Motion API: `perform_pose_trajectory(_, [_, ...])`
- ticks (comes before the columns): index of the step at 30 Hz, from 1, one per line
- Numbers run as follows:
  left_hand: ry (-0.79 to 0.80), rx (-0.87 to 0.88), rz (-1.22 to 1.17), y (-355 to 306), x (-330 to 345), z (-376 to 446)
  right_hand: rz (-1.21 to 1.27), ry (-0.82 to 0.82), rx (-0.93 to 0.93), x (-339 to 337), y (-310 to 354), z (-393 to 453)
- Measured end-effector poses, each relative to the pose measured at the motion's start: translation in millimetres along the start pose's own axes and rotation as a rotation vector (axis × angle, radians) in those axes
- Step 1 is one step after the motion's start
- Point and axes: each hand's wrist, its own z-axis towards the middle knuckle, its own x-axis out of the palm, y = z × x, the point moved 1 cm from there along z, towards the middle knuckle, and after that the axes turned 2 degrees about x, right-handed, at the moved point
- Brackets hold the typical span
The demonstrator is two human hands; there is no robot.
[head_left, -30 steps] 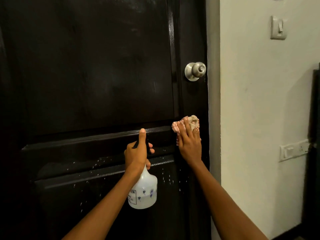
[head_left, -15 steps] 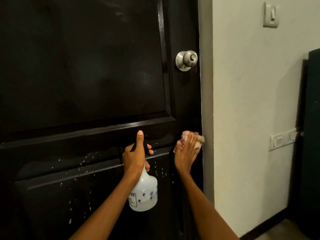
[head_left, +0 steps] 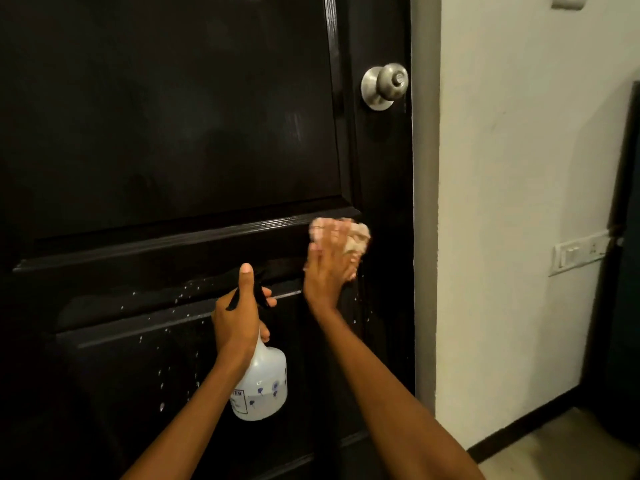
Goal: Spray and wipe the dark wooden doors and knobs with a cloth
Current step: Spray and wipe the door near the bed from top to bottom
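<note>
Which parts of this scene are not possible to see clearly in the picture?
- Head view: the right hand and the pinkish cloth are motion-blurred; the cloth's pattern is unreadable.
- The translucent white spray bottle: its label is too small, and the left hand hides its trigger.
- The dark wooden door: top and bottom are cut off by the frame.

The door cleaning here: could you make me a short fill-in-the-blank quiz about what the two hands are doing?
1. The left hand holds a spray ____ by its neck.
2. The right hand presses a ____ against the dark door.
3. The round metal knob sits ____ the right hand.
4. White droplets speckle the door's ____ panel.

Missing words: bottle; cloth; above; lower
</note>
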Motion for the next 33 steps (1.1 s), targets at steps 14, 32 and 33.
perform_pose_trajectory(14, [-0.109,0.008,0.028,19.7,-41.6,1.8,-0.079,-0.121,0.347,-38.2,-62.9,11.0])
perform_pose_trajectory(32, [-0.444,0.010,0.082,64.0,-205.0,-0.6,-0.352,0.211,-0.972,96.5,72.8,-116.7])
perform_pose_trajectory(33, [-0.440,-0.004,0.081,67.0,-207.2,-1.1,-0.361,0.196,-0.924,90.2,61.7,-104.8])
